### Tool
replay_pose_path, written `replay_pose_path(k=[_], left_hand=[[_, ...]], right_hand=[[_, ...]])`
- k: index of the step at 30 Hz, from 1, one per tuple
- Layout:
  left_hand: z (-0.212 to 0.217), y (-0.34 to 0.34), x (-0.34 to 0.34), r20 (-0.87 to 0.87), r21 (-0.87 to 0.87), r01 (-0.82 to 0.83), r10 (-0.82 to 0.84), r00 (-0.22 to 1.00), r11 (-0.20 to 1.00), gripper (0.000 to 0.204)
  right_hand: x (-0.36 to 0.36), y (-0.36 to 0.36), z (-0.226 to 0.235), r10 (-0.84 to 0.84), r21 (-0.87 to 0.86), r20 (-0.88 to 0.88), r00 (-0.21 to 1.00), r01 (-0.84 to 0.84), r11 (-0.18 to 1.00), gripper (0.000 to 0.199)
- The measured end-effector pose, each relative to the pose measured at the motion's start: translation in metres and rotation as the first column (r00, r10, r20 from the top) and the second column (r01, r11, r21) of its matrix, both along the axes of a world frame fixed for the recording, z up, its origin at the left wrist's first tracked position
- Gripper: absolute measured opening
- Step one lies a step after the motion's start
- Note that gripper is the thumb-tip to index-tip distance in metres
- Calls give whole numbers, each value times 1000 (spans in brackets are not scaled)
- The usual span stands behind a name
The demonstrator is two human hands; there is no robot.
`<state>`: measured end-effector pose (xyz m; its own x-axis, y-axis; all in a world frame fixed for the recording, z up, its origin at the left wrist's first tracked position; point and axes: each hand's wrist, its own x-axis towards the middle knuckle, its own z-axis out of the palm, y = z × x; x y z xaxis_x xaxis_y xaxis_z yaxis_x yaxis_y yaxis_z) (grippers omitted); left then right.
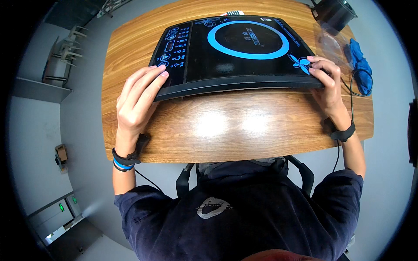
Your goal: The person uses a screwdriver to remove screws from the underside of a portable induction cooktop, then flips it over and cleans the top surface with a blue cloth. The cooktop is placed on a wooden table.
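1. Both hands hold a black induction cooktop (237,52) at 12 o'clock: left hand (138,95) at its 7 o'clock corner, right hand (327,82) at its 4 o'clock corner.
2. Around the cooktop, a blue cloth bundle (360,63) and clear plastic (333,43) lie toward 3 o'clock, a black appliance (334,15) toward 2.
3. Fingers curl over the top; thumbs are hidden.
4. Beneath is a wood-grain table (226,139); beyond, grey floor (89,130) and pale stools (75,45) toward 10 o'clock.
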<state>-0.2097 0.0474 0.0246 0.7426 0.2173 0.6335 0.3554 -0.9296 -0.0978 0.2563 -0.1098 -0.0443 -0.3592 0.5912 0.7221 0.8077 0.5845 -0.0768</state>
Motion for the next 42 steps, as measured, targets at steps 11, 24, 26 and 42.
replay_pose_path(k=[11,24,26,42], left_hand=[[-29,1,2,-152,150,-104,127,980,983,56],[-52,4,0,-317,157,-91,137,938,983,68],[-51,2,0,-337,104,-114,143,930,988,71],[-25,-1,1,-406,-308,-243,103,908,920,107]], right_hand=[[5,-1,-20,-31,-9,262,964,35,999,55],[2,-9,-12,-35,-110,528,849,109,988,61],[3,-8,-13,-19,-125,508,861,95,988,62],[-3,-7,4,-63,-442,286,956,189,877,63]])
